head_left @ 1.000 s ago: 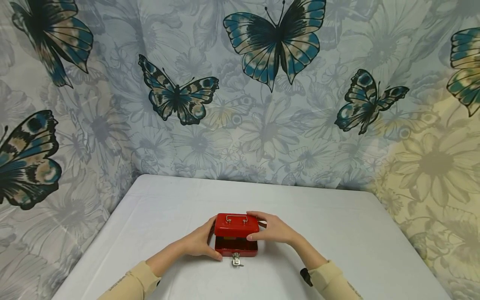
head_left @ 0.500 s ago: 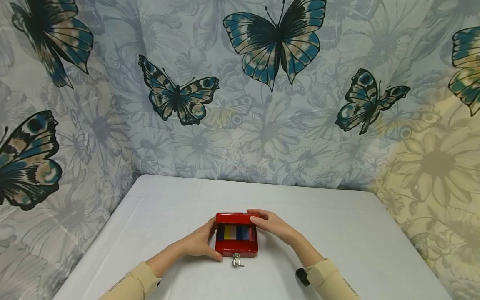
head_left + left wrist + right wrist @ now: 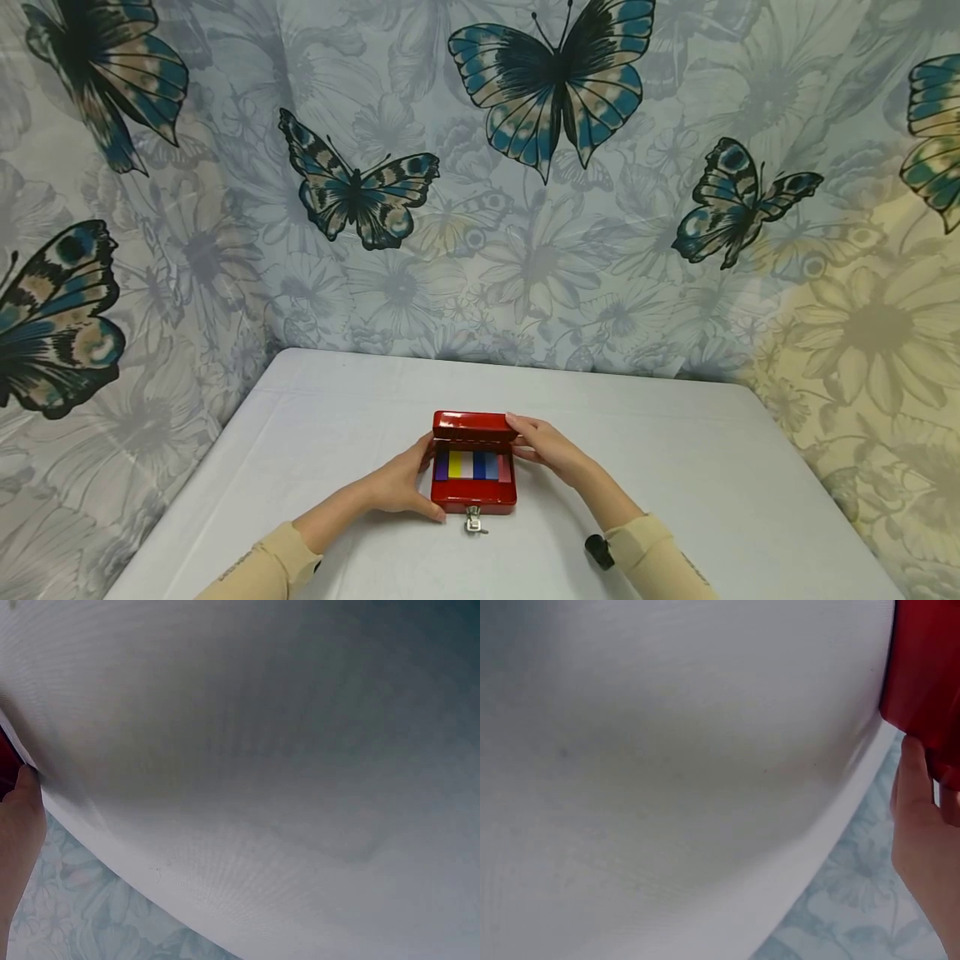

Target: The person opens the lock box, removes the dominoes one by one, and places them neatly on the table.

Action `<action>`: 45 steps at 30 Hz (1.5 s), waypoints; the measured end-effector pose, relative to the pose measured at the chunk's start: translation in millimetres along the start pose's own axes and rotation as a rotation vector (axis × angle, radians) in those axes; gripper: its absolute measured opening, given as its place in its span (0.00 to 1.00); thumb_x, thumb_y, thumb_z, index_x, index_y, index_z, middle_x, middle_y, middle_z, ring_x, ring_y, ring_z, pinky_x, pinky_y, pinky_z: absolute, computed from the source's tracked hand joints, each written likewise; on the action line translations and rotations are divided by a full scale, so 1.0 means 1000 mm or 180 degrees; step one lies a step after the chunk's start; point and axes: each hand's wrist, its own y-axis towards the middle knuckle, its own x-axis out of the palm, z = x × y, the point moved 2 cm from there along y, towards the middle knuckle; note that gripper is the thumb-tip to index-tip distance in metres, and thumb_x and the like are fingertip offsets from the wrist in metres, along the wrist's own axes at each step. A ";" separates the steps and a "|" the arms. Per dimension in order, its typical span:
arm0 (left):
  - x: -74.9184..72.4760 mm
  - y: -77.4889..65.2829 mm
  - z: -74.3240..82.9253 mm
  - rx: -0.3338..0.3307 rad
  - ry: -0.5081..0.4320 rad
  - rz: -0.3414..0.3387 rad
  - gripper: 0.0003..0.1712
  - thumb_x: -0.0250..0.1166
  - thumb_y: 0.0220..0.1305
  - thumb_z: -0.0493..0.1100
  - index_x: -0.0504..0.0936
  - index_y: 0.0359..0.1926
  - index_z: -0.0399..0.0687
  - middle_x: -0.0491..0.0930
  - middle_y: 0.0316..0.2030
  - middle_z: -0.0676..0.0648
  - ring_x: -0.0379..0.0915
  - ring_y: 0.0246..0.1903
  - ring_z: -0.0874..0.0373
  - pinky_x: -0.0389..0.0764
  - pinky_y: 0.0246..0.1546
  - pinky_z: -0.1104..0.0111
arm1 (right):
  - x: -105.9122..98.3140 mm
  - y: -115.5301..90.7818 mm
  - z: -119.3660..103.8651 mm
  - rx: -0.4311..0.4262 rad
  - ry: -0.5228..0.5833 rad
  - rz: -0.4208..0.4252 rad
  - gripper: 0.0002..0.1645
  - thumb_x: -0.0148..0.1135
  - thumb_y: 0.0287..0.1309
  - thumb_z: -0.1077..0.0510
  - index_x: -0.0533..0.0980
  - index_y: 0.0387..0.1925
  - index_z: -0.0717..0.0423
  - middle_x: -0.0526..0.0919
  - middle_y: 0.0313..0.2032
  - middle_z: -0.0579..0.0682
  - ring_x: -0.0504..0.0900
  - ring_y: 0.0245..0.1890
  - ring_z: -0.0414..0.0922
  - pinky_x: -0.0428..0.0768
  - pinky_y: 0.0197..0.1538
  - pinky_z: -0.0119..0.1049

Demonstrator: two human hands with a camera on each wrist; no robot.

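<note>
A small red metal cash box (image 3: pixel 474 500) sits on the white table, its lid (image 3: pixel 471 423) raised and leaning back. Side by side inside lie several coloured strips (image 3: pixel 472 465): purple, yellow, whitish, blue and pink. A silver lock with a key (image 3: pixel 473 522) sticks out at the front. My left hand (image 3: pixel 401 483) grips the box's left side, thumb by the front corner. With its thumb on the lid's right end, my right hand (image 3: pixel 551 454) holds the lid, other fingers lower behind it. Red metal (image 3: pixel 926 667) fills the right wrist view's upper right corner.
A white cloth covers the table (image 3: pixel 637 433) around the box. Behind and beside it hangs butterfly-and-flower fabric (image 3: pixel 540 275). A small black object (image 3: pixel 598 552) sits at the right sleeve's cuff.
The lid has swung from partly raised to up and back, uncovering the coloured strips. My right hand went with it, its thumb shifting up along the lid. The left hand stayed put.
</note>
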 end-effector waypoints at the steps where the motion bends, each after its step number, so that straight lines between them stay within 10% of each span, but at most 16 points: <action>1: 0.000 0.000 0.000 0.0013 -0.0011 0.0001 0.69 0.82 0.42 0.48 0.43 0.75 0.37 0.57 0.71 0.40 0.55 0.70 0.47 0.62 0.67 0.55 | 0.000 0.000 0.000 0.0029 -0.0001 0.0036 0.47 0.53 0.64 0.32 0.66 0.65 0.68 0.78 0.55 0.57 0.78 0.52 0.49 0.79 0.57 0.43; 45: 0.002 0.002 -0.005 -0.0330 0.0019 -0.0036 0.72 0.81 0.43 0.51 0.39 0.76 0.41 0.58 0.70 0.41 0.59 0.68 0.47 0.67 0.65 0.57 | -0.003 0.025 -0.008 0.0666 0.0278 0.0288 0.64 0.47 0.43 0.13 0.76 0.53 0.68 0.86 0.40 0.55 0.83 0.36 0.48 0.85 0.41 0.38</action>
